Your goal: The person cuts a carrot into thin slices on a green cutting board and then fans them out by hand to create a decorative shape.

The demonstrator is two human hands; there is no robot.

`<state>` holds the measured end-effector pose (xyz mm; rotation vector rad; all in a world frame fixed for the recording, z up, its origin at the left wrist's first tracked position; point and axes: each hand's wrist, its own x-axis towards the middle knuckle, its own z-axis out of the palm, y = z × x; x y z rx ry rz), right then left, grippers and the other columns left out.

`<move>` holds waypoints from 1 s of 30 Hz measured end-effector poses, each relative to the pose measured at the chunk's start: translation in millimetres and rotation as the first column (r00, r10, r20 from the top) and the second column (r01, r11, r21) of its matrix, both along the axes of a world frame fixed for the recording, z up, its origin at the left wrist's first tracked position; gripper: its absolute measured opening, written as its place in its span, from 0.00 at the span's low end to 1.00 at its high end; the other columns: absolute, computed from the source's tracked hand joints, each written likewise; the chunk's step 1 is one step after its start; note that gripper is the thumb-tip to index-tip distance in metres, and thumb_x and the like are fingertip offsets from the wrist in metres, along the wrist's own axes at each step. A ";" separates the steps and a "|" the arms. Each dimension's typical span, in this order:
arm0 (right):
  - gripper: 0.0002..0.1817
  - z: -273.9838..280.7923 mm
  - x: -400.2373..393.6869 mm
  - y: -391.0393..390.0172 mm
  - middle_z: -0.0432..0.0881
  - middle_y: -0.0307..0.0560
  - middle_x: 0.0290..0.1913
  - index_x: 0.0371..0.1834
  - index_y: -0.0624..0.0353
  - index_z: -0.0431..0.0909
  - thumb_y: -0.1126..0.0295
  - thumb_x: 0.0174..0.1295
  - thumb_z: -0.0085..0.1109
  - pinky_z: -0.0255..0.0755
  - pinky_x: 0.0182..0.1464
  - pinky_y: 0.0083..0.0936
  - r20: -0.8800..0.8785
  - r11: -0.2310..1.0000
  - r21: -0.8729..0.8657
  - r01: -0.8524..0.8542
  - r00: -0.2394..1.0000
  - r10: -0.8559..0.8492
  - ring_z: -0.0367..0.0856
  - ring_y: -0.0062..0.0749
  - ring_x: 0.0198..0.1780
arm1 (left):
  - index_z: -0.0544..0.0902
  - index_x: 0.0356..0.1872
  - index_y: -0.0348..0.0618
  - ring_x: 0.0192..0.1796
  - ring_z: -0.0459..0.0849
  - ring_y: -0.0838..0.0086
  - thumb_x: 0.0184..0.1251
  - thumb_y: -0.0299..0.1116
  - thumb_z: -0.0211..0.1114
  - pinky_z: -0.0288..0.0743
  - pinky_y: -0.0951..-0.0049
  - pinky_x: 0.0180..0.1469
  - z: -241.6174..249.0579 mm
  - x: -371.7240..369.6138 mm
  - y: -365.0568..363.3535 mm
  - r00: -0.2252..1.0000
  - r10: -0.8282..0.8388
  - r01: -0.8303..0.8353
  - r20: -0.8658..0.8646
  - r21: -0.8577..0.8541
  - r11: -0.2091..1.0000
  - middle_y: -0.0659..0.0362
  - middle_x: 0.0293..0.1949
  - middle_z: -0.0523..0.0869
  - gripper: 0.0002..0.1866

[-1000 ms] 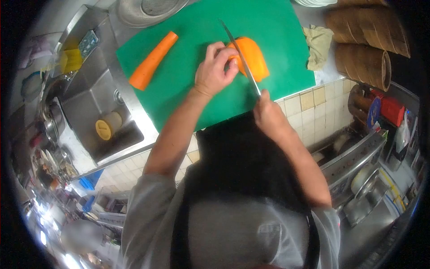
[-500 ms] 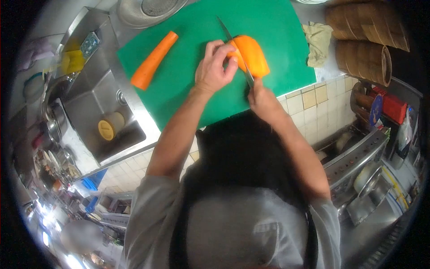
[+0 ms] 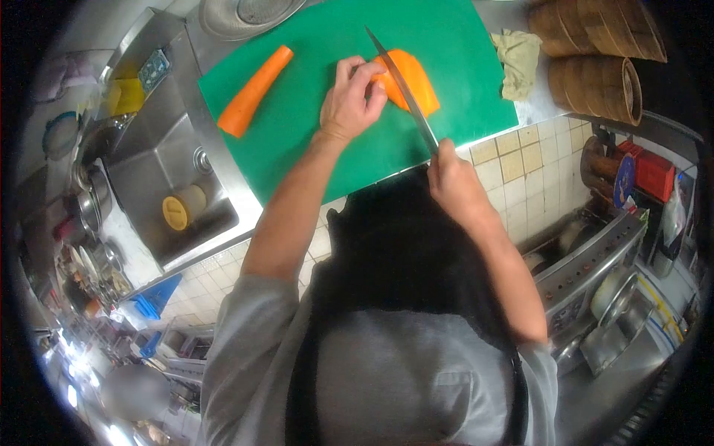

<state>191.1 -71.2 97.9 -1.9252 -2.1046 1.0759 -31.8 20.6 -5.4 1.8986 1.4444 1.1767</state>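
Note:
My left hand (image 3: 352,102) presses its curled fingertips on a carrot piece (image 3: 382,80) on the green cutting board (image 3: 320,152). To its right lie orange carrot slices (image 3: 418,80), seemingly overlapping, their separate edges hard to make out. In my right hand (image 3: 455,181) is the handle of a long kitchen knife (image 3: 413,108), held just off the board's near edge. The blade slants across the orange pieces, its tip pointing to the far left. A whole peeled carrot (image 3: 256,91) lies on the left of the board.
Left of the board is a metal sink (image 3: 141,167) with a yellow-lidded container (image 3: 178,211) in it. A metal strainer (image 3: 216,18) stands behind. At the right are a crumpled cloth (image 3: 518,63) and bamboo steamers (image 3: 591,89).
My right hand has drawn the knife back toward my body and slightly right. My left hand stays on the carrot piece. The view has shifted a little.

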 end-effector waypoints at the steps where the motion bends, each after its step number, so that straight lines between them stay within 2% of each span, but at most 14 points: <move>1: 0.10 0.7 0.5 -1.4 0.83 0.77 0.28 0.45 0.67 0.65 0.74 0.75 0.56 0.79 0.39 0.66 0.002 1.000 -0.002 -0.001 1.000 0.001 0.85 0.78 0.36 | 0.81 0.58 0.46 0.44 0.85 0.59 0.72 0.28 0.68 0.86 0.64 0.44 -0.8 -0.1 -0.1 1.000 0.004 -0.004 -0.018 0.027 1.000 0.47 0.54 0.77 0.16; 3: 0.10 1.3 1.5 -3.8 0.82 0.77 0.28 0.45 0.66 0.64 0.74 0.75 0.56 0.79 0.38 0.66 0.003 1.000 -0.007 -0.005 1.000 0.005 0.85 0.78 0.35 | 0.81 0.58 0.47 0.45 0.84 0.58 0.72 0.28 0.67 0.86 0.63 0.45 -2.5 -0.9 1.6 0.998 0.015 -0.011 -0.057 0.080 0.997 0.47 0.54 0.77 0.16; 9: 0.10 -2.2 7.3 -10.4 0.82 0.77 0.28 0.46 0.66 0.64 0.73 0.75 0.55 0.79 0.38 0.67 -0.008 1.000 0.017 -0.022 1.000 0.022 0.84 0.78 0.35 | 0.82 0.58 0.47 0.47 0.85 0.56 0.71 0.28 0.67 0.86 0.62 0.46 -2.3 -1.4 1.5 1.000 -0.001 0.002 -0.024 0.011 1.000 0.47 0.54 0.77 0.16; 18: 0.10 1.9 6.7 -13.6 0.82 0.75 0.27 0.46 0.67 0.64 0.73 0.76 0.54 0.79 0.37 0.66 -0.007 1.000 0.010 -0.018 1.000 0.018 0.84 0.77 0.35 | 0.82 0.57 0.47 0.48 0.85 0.56 0.70 0.28 0.67 0.87 0.61 0.46 -0.6 0.3 1.1 0.997 0.018 -0.016 -0.075 0.016 1.000 0.46 0.54 0.77 0.16; 30: 0.10 3.4 3.5 -7.7 0.83 0.76 0.29 0.48 0.68 0.64 0.74 0.76 0.53 0.80 0.41 0.65 -0.002 0.993 -0.113 -0.026 1.000 0.026 0.85 0.77 0.38 | 0.82 0.58 0.44 0.39 0.85 0.67 0.71 0.27 0.67 0.86 0.68 0.39 -3.7 -1.4 0.7 1.000 -0.009 0.009 -0.026 -0.015 1.000 0.48 0.57 0.75 0.16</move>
